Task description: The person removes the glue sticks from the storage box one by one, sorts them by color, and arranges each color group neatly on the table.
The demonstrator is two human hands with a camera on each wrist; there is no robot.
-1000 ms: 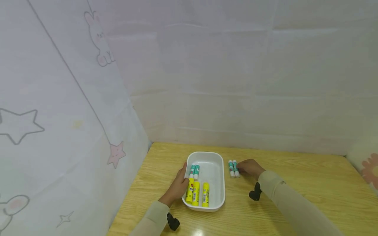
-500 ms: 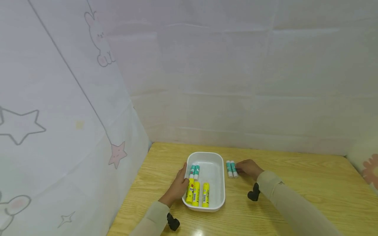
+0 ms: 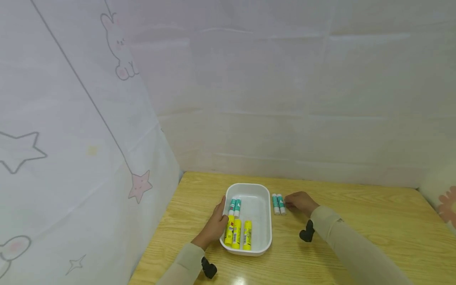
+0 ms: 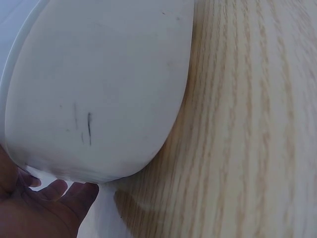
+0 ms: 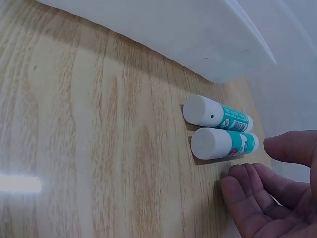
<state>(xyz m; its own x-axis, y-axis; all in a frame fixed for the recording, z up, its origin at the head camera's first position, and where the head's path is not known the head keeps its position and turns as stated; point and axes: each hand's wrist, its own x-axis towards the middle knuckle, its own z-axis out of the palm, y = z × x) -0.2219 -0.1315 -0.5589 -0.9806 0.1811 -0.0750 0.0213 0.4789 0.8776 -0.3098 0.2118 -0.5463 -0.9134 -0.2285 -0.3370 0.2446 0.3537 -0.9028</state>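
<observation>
My right hand (image 3: 302,202) is relaxed, thumb and fingers apart, with nothing in its grasp; its fingertips are just beside the nearer of two green glue sticks (image 5: 237,143), and whether they touch it I cannot tell. From that pair, my hand lies at 3 o'clock.

Over the last second the pair has slid a little toward 9 o'clock, and my right hand has shifted the same way. I judge this a nudge rather than a lift: both sticks lie flat on the table (image 3: 356,202), side by side, now closer to the white tray (image 3: 269,215) yet outside it, at its 2 o'clock.

My left hand (image 3: 213,224) holds the tray at its 9 o'clock side, thumb at the rim and fingers along the outer wall. The tray sits where it did a second ago.

Inside it, two more green sticks (image 3: 237,207) lie at about 10 o'clock, two yellow sticks (image 3: 236,234) between 7 and 8, and a third yellow stick (image 3: 247,235) near 6.

The tray's wall stands between the outside pair and the inside. Beyond the table's 12 o'clock edge hangs a pale sheet (image 3: 267,138).
</observation>
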